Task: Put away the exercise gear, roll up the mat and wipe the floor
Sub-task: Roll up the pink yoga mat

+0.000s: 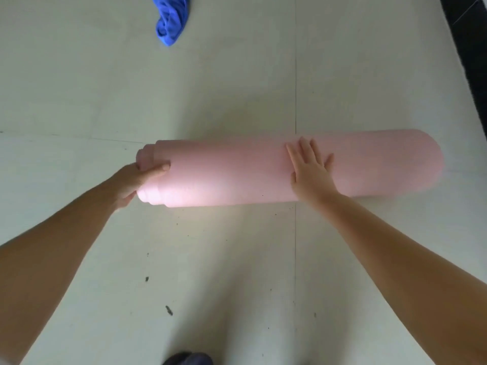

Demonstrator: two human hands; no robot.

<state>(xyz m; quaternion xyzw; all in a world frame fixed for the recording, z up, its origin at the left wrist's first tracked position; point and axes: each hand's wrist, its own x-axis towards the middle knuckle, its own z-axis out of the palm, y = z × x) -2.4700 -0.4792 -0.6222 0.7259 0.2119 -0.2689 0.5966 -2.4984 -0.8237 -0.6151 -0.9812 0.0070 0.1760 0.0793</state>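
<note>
The pink mat (pixel 232 172) lies fully rolled on the pale tiled floor (pixel 105 88), its length running left to right across the middle of the view. My left hand (pixel 139 180) grips the roll's left end, thumb on top and fingers curled under the stepped layers. Flat on top of the roll, right of centre, my right hand (pixel 312 169) presses down with straight, spread fingers. A crumpled blue cloth (pixel 171 19) lies on the floor at the top, well beyond the mat.
Dark specks and small bits of dirt (pixel 168 309) dot the tiles in front of the roll. A dark strip (pixel 471 48) borders the floor at the upper right. A dark shoe tip (pixel 187 359) shows at the bottom edge.
</note>
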